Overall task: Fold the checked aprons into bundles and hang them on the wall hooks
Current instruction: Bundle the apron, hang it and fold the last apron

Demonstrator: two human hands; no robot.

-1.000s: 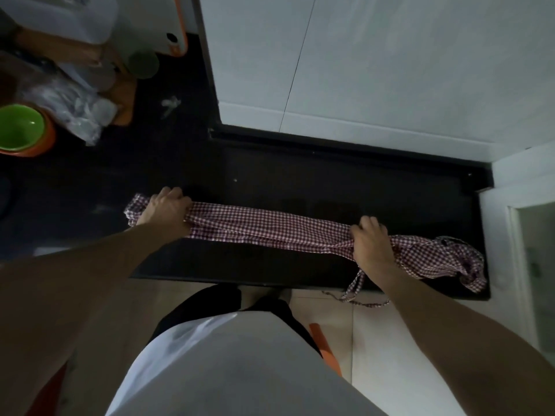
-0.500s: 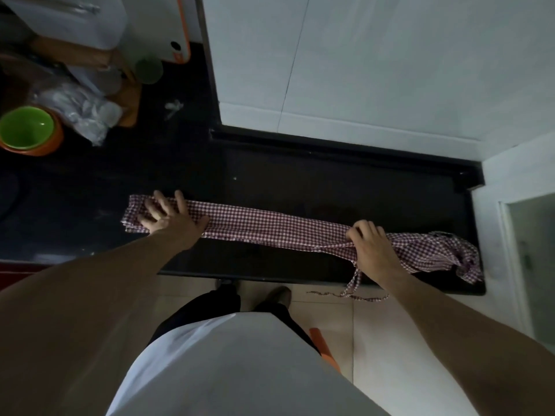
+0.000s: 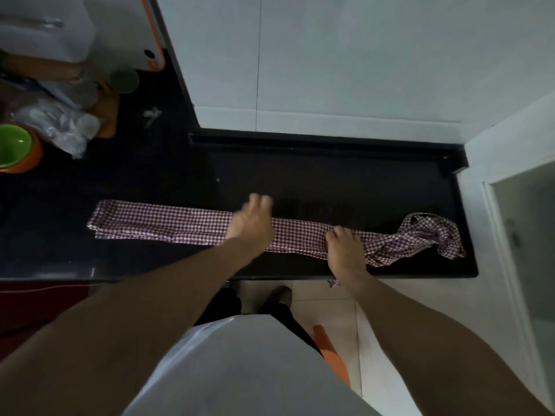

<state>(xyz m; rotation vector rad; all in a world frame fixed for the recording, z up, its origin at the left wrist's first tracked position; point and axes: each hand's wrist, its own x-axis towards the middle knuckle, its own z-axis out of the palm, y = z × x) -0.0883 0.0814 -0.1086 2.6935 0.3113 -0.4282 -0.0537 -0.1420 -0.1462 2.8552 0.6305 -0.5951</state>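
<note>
Both hands on long, narrow gingham apron [image 3: 168, 222] strip.

The left hand [image 3: 251, 223] is motion-blurred, so its fingers cannot be read, and it hides the strip of red-and-white checked cloth apron [image 3: 168, 225] beneath it. The picture's left edge cuts off the green plastic bowl [image 3: 13, 147] at the black counter's [image 3: 330, 178] far-left corner.

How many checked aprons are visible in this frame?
1. The checked apron lies as a long folded strip on the black counter, under the left hand and right hand. Its bunched right end could hide another.
</note>
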